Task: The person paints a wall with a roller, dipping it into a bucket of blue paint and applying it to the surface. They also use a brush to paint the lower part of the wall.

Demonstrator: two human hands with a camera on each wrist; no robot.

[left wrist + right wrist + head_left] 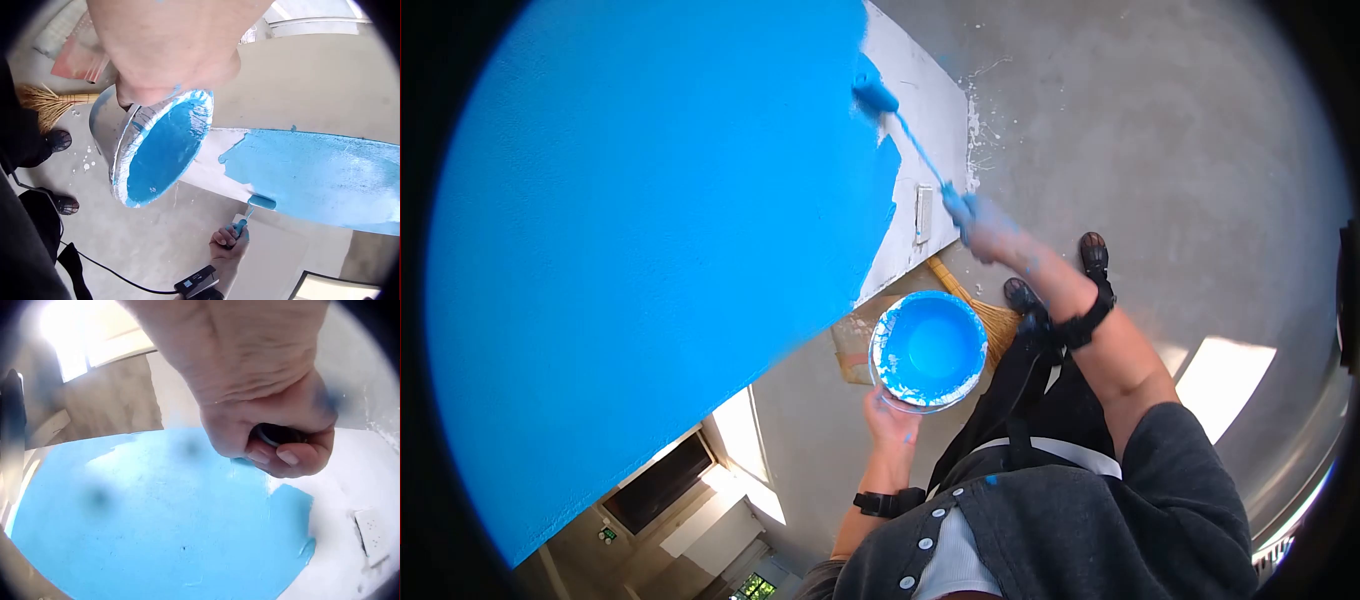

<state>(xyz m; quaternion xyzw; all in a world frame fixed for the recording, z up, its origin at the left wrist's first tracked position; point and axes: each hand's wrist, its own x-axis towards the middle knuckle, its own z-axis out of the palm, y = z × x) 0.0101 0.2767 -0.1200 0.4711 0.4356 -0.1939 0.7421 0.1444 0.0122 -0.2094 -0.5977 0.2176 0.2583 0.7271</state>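
Observation:
My right hand [988, 230] grips the handle of a small blue paint roller [874, 93], whose head lies on the wall near the border of blue paint and bare white. In the right wrist view the fingers of that hand [275, 437] are curled round the dark handle end. A bucket [929, 350] of blue paint, its rim smeared white and blue, is held up by my left hand [892, 418] at its near side. The left wrist view shows the bucket [165, 150] tilted in view, with the left hand [169, 56] at its rim.
A straw broom [990, 318] lies on the floor behind the bucket, near my feet [1094, 255]. A white socket plate [923, 214] sits on the unpainted wall [900, 250]. Paint splashes dot the grey floor [1160, 150]. A window opening shows at the lower left.

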